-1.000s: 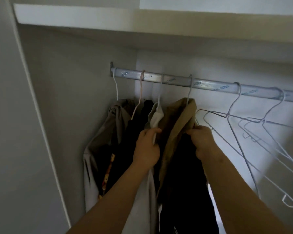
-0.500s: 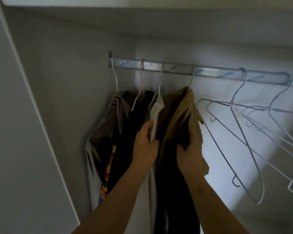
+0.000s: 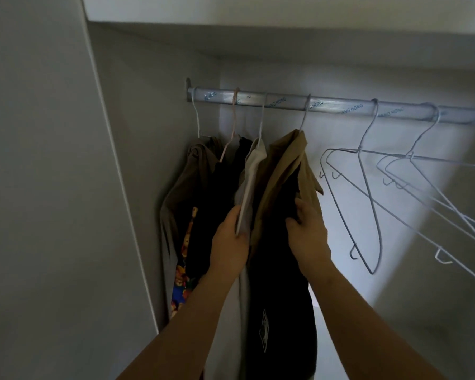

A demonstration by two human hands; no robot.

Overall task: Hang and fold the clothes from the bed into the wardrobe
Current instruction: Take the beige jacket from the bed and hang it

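Several garments hang at the left end of the wardrobe rail point(image 3: 340, 106). The rightmost is a tan shirt point(image 3: 288, 165) over a black garment point(image 3: 280, 283) on a wire hanger. My right hand point(image 3: 307, 229) grips the black cloth under the tan shirt's right edge. Beside it hangs a light grey garment point(image 3: 251, 182); my left hand point(image 3: 231, 239) holds its edge between thumb and fingers. Further left hang a black garment point(image 3: 225, 193) and a grey-brown one point(image 3: 181, 193) with a colourful printed strip.
Several empty wire hangers point(image 3: 368, 204) dangle on the right part of the rail. A shelf point(image 3: 285, 9) runs above. The wardrobe's side panel point(image 3: 137, 160) stands at the left, close to the clothes.
My right hand has dropped from the tan shirt's shoulder down to the black cloth beneath it. My left hand has slid lower along the grey garment. The view has shifted slightly.
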